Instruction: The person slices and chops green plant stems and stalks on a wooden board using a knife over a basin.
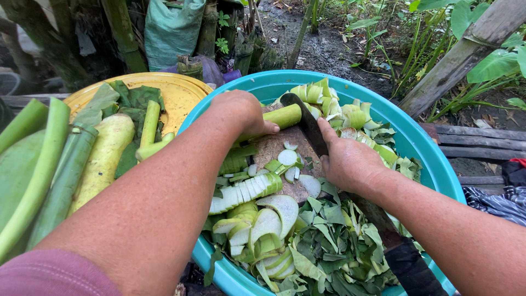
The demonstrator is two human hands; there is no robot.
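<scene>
Over the turquoise basin (433, 164), at about twelve o'clock in the view, the left hand (241, 112) is clenching a pale green stalk (282, 116) and pinning it on a brown chopping block (274, 148). The right hand (345, 159) is gripping a dark curved knife (307, 123) whose blade is lying across the stalk just beside the left thumb. That closeness is the main danger: a slip on the wet stalk could be carrying the edge into the thumb. Sliced rounds (246, 192) are piling at six o'clock from the block and could be sliding underfoot of the blade, tilting the cut.

By count: one knife, one block, one stalk being held, one basin, one yellow tray (181, 93) at ten o'clock. Whole stalks (55, 164) at nine o'clock are numbering about four; the slices and shredded leaves (329, 252) are too many to tell.
</scene>
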